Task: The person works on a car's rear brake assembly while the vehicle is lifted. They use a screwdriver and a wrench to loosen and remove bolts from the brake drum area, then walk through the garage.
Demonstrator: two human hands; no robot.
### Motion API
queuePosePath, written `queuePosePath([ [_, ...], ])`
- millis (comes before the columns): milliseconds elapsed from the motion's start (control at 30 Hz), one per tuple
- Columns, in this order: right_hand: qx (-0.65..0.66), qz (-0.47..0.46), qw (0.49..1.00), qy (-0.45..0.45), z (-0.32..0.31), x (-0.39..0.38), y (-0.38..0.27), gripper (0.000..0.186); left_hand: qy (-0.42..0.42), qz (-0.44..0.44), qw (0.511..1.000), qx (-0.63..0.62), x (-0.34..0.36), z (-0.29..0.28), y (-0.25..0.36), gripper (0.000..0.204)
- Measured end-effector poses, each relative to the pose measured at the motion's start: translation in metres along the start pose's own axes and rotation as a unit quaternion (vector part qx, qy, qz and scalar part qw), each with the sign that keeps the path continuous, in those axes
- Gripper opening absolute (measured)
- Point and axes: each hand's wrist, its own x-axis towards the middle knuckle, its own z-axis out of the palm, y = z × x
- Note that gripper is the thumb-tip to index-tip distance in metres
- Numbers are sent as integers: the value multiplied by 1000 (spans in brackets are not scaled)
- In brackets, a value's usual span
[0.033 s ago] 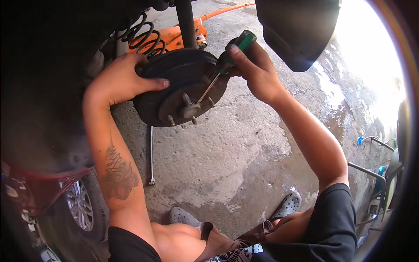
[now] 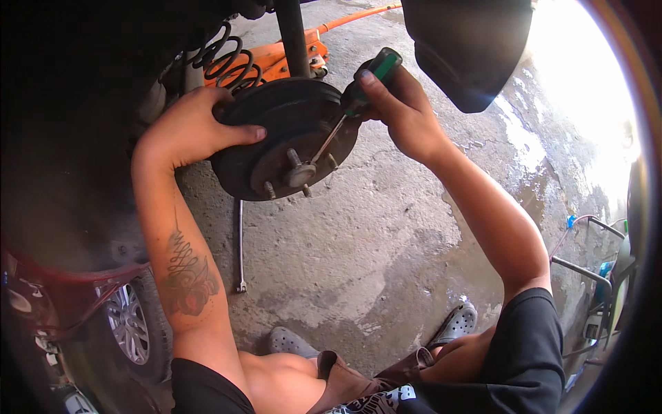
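Observation:
A dark brake drum [image 2: 293, 114] hangs in front of me beneath the vehicle, with a round hub cap [image 2: 301, 175] and several threaded studs [image 2: 270, 190] on its face. My left hand [image 2: 185, 130] grips the drum's left rim, thumb on the face, the other fingers mostly hidden behind. In my right hand [image 2: 408, 119] is a screwdriver [image 2: 384, 63] with a green and black handle, held by the fingers and thumb. Its metal shaft slants down-left across the drum's face, and the tip meets the edge of the hub cap, where the exact contact is hard to make out.
Behind the drum are a coil spring [image 2: 233, 63], a dark strut [image 2: 292, 41] and an orange floor jack [image 2: 272, 61]. A long metal bar [image 2: 240, 241] lies on the concrete below. A dark panel [image 2: 469, 58] hangs upper right; a metal frame [image 2: 583, 270] stands far right; a red car [image 2: 76, 293] is lower left.

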Motion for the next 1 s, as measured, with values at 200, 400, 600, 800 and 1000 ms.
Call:
queuePosePath([
  [200,24,18,999,-36,-7,6,5,52,16,22,1000,-12,4,1,-1,74],
  [400,29,8,999,-9,-4,1,1,45,12,1,1000,-2,7,1,-8,83],
  [600,18,0,1000,-23,-5,-1,4,49,4,-6,1000,3,10,0,-12,85],
  [800,73,8,997,13,3,-5,6,45,63,69,994,-62,6,4,-4,76],
  [1000,94,3,995,11,0,-19,16,37,138,331,904,-233,12,38,47,45],
])
